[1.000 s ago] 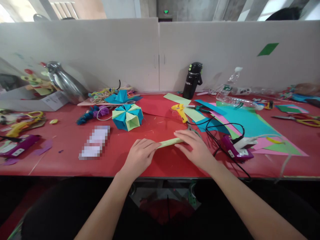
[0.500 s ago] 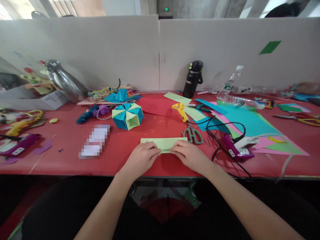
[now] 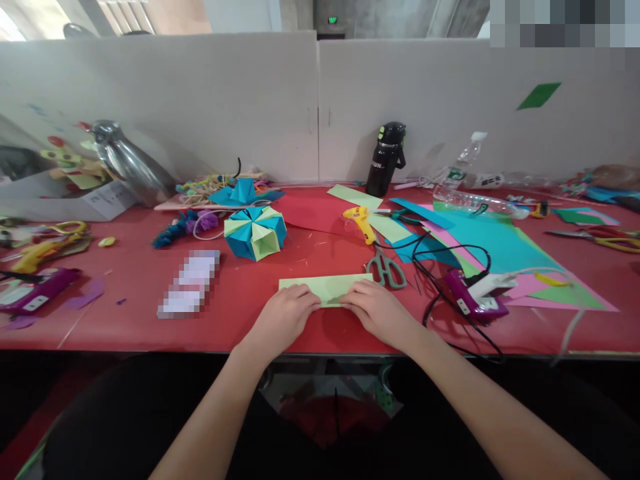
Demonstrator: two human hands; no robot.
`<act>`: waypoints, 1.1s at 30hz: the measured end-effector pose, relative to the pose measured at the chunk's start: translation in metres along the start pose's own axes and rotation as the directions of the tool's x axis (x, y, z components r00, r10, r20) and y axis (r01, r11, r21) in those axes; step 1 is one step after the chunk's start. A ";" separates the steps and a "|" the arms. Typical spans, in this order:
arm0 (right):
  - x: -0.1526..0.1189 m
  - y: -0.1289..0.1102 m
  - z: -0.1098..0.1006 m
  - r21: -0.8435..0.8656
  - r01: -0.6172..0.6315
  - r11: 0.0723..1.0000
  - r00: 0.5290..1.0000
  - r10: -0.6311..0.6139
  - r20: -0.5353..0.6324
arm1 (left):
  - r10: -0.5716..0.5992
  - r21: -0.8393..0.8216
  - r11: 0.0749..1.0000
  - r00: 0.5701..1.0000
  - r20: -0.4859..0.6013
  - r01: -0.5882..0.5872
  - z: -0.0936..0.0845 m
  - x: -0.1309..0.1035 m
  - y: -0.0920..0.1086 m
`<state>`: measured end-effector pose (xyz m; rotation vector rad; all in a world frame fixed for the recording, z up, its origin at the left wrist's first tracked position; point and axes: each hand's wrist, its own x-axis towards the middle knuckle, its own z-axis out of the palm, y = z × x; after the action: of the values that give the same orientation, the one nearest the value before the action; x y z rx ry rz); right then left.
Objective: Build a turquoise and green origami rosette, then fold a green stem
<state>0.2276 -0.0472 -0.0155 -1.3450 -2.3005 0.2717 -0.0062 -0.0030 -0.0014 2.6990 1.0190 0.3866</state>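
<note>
A strip of light green paper point(image 3: 330, 287) lies on the red table in front of me, its near edge pinched between my two hands. My left hand point(image 3: 290, 308) has its fingers closed on the paper's left part. On the right part, the fingers of my right hand point(image 3: 375, 308) are closed in the same way. The fingertips hide the ends of the near edge. Beyond the paper, to the left, sits a folded blue and light green paper ball point(image 3: 255, 233). Grey-handled scissors point(image 3: 386, 270) lie just past my right hand.
A yellow glue gun point(image 3: 361, 223) and its black cable lie behind the scissors. To the right are a purple power strip point(image 3: 475, 297) and coloured paper sheets point(image 3: 505, 233). A black bottle point(image 3: 387, 159) stands at the back. At left lies a pixelated phone-shaped object point(image 3: 190, 283).
The green paper has shifted very slightly to the left, with both hands still gripping its near edge. The other things on the table stay where they were.
</note>
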 end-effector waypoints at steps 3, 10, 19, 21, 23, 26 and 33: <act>0.001 0.000 0.000 0.028 -0.022 0.999 1.000 0.022 0.010 | -0.020 -0.019 1.000 1.000 0.014 0.020 -0.001 0.000 0.000; 0.001 0.002 0.001 0.132 -0.079 0.988 0.997 0.076 0.028 | -0.026 -0.068 0.997 0.999 0.030 0.028 0.001 0.001 -0.002; 0.004 0.005 -0.004 0.157 -0.110 0.982 0.994 0.107 0.029 | -0.097 -0.045 0.994 0.994 0.040 0.099 -0.002 -0.001 -0.005; 0.005 0.005 -0.005 0.168 -0.128 0.977 0.991 0.122 0.044 | -0.106 -0.081 0.991 0.993 0.050 0.109 -0.006 -0.002 -0.006; 0.004 0.005 -0.008 0.181 -0.138 0.974 0.990 0.128 0.063 | -0.095 -0.142 0.984 0.993 0.068 0.104 -0.010 -0.004 -0.009; 0.002 0.007 -0.013 0.212 -0.123 0.969 0.989 0.103 0.102 | -0.067 -0.211 0.974 0.994 0.090 0.084 -0.015 -0.008 -0.015; -0.003 0.013 -0.023 0.198 -0.066 0.978 0.990 0.039 0.137 | -0.019 -0.134 0.991 0.998 0.063 0.027 -0.019 -0.015 -0.025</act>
<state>0.2496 -0.0448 -0.0011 -1.3200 -2.2736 0.6129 -0.0382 0.0077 0.0069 2.5608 0.9698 0.3519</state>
